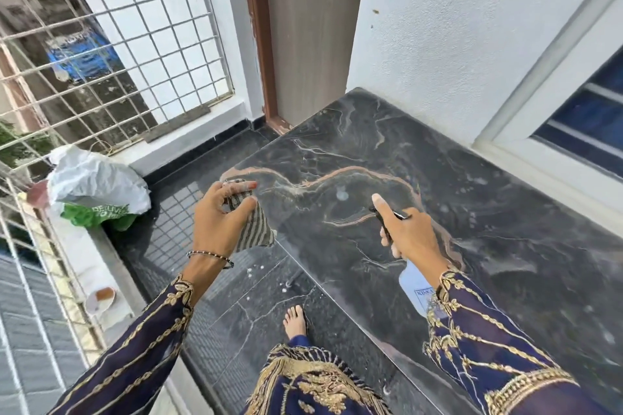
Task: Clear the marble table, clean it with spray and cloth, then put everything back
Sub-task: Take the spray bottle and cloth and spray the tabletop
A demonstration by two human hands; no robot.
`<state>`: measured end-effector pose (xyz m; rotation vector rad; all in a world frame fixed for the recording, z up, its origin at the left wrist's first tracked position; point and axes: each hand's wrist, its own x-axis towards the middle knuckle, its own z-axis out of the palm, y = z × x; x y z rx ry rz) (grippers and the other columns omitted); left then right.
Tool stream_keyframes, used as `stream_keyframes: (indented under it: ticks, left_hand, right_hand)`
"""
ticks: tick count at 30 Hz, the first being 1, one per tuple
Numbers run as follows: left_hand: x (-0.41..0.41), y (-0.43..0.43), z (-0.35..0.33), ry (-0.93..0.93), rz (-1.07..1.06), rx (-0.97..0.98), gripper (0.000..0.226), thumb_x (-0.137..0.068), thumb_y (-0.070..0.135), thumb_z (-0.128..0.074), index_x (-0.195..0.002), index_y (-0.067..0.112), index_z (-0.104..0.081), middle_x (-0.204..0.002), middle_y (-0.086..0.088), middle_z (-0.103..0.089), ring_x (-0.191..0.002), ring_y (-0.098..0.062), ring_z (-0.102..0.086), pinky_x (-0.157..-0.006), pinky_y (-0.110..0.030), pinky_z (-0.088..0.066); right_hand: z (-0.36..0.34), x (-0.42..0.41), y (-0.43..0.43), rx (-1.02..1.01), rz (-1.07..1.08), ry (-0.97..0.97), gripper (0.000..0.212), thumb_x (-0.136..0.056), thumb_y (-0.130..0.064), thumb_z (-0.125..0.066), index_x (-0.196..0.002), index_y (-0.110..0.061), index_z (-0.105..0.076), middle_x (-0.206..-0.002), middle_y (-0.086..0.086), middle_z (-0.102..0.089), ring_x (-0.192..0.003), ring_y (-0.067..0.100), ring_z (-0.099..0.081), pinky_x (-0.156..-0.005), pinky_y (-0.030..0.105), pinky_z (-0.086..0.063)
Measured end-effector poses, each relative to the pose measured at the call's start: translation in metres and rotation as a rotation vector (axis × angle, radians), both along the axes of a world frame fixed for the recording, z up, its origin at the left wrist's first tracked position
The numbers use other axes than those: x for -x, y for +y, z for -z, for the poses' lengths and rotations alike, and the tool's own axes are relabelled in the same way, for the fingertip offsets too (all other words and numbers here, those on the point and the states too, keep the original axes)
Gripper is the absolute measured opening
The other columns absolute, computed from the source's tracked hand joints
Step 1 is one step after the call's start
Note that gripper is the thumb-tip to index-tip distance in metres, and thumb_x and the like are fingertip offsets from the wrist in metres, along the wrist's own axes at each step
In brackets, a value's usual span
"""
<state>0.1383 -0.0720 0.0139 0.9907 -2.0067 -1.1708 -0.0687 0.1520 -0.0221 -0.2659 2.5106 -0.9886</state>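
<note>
The dark marble table (488,212) with orange veins fills the right half of the view, its top bare, with a small wet spot (342,195) near the middle. My left hand (220,219) hovers over the table's left edge, gripping a striped grey cloth (258,229) that hangs down from the fingers. My right hand (409,232) is above the table's front part, closed round a spray bottle (416,286) with a pale blue body and a black nozzle; the forefinger points forward along the nozzle.
A white and green plastic bag (97,192) lies on the ledge at left beside the metal window grille (111,44). A small cup (101,298) sits lower on that ledge. A wall and window frame border the table at right; a door stands behind it. My bare foot (295,318) is on the dark floor.
</note>
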Motion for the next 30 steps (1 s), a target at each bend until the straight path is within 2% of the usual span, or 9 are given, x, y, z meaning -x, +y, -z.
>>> stream_keyframes:
  ticks: [5, 8, 10, 15, 18, 21, 23, 27, 30]
  left_hand:
    - [0.02, 0.016, -0.002, 0.004, 0.068, 0.018, 0.02, -0.079, 0.019, -0.07, -0.097, 0.026, -0.075, -0.103, 0.012, -0.063, -0.098, -0.008, -0.06, -0.088, -0.037, -0.053]
    - [0.036, 0.031, -0.006, 0.017, 0.134, 0.031, 0.02, -0.08, 0.017, -0.07, -0.096, 0.029, -0.073, -0.098, 0.02, -0.059, -0.093, 0.013, -0.054, -0.084, -0.018, -0.044]
    - [0.047, 0.039, -0.006, 0.021, 0.17, 0.032, 0.02, -0.08, 0.016, -0.07, -0.097, 0.027, -0.073, -0.098, 0.014, -0.062, -0.089, 0.018, -0.052, -0.081, -0.012, -0.04]
    - [0.085, 0.052, -0.001, 0.011, 0.251, -0.015, 0.02, -0.081, 0.017, -0.071, -0.098, 0.026, -0.075, -0.1, 0.009, -0.065, -0.092, 0.006, -0.058, -0.083, -0.015, -0.043]
    - [0.113, 0.058, 0.0, 0.026, 0.302, -0.053, 0.019, -0.08, 0.016, -0.071, -0.097, 0.025, -0.075, -0.101, 0.005, -0.066, -0.095, -0.006, -0.062, -0.089, -0.023, -0.047]
    - [0.142, 0.062, 0.0, 0.034, 0.331, -0.097, 0.02, -0.08, 0.017, -0.071, -0.097, 0.025, -0.075, -0.1, 0.009, -0.066, -0.097, -0.007, -0.063, -0.093, -0.032, -0.05]
    - [0.162, 0.062, 0.002, 0.037, 0.351, -0.1, 0.02, -0.079, 0.02, -0.071, -0.097, 0.026, -0.075, -0.101, 0.01, -0.066, -0.098, -0.007, -0.063, -0.095, -0.036, -0.05]
    - [0.197, 0.064, 0.004, 0.039, 0.381, -0.147, 0.02, -0.078, 0.023, -0.069, -0.096, 0.03, -0.075, -0.1, 0.01, -0.066, -0.098, -0.007, -0.064, -0.094, -0.041, -0.052]
    - [0.221, 0.064, 0.005, 0.037, 0.394, -0.157, 0.02, -0.079, 0.022, -0.07, -0.096, 0.029, -0.075, -0.102, 0.011, -0.066, -0.1, -0.007, -0.064, -0.094, -0.041, -0.052]
  right_hand:
    - [0.012, -0.002, 0.043, -0.049, 0.129, 0.094, 0.091, -0.072, -0.095, -0.042, -0.07, -0.008, -0.069, -0.058, 0.007, -0.071, -0.058, 0.025, -0.07, -0.072, 0.045, -0.061]
    - [0.005, 0.006, 0.067, 0.008, 0.165, 0.039, 0.083, -0.082, -0.081, -0.051, -0.067, -0.003, -0.071, -0.054, 0.005, -0.071, -0.042, 0.024, -0.065, -0.061, 0.04, -0.061]
    - [0.002, 0.012, 0.078, 0.005, 0.147, 0.041, 0.08, -0.084, -0.079, -0.052, -0.07, -0.004, -0.073, -0.057, 0.003, -0.073, -0.042, 0.023, -0.066, -0.058, 0.036, -0.058]
    - [0.009, 0.041, 0.092, -0.064, 0.292, 0.14, 0.09, -0.08, -0.088, -0.038, -0.065, -0.005, -0.068, -0.05, 0.004, -0.067, -0.051, 0.023, -0.067, -0.074, 0.045, -0.061]
    - [0.009, 0.068, 0.098, -0.085, 0.303, 0.122, 0.094, -0.078, -0.093, -0.036, -0.069, -0.005, -0.07, -0.05, 0.005, -0.069, -0.057, 0.027, -0.071, -0.076, 0.044, -0.062]
    - [0.012, 0.099, 0.098, -0.063, 0.288, 0.077, 0.099, -0.07, -0.1, -0.035, -0.076, -0.009, -0.072, -0.051, 0.004, -0.07, -0.063, 0.028, -0.073, -0.081, 0.046, -0.06]
    - [0.014, 0.12, 0.096, -0.053, 0.308, 0.07, 0.104, -0.064, -0.105, -0.033, -0.082, -0.01, -0.072, -0.058, 0.007, -0.073, -0.072, 0.032, -0.074, -0.084, 0.048, -0.06]
    - [0.012, 0.156, 0.088, -0.042, 0.43, 0.098, 0.101, -0.072, -0.098, -0.033, -0.085, -0.005, -0.071, -0.063, 0.008, -0.073, -0.059, 0.029, -0.072, -0.076, 0.047, -0.061]
    - [0.01, 0.185, 0.083, -0.143, 0.437, 0.169, 0.105, -0.075, -0.097, -0.022, -0.096, -0.006, -0.071, -0.09, 0.011, -0.074, -0.076, 0.029, -0.073, -0.084, 0.044, -0.058]
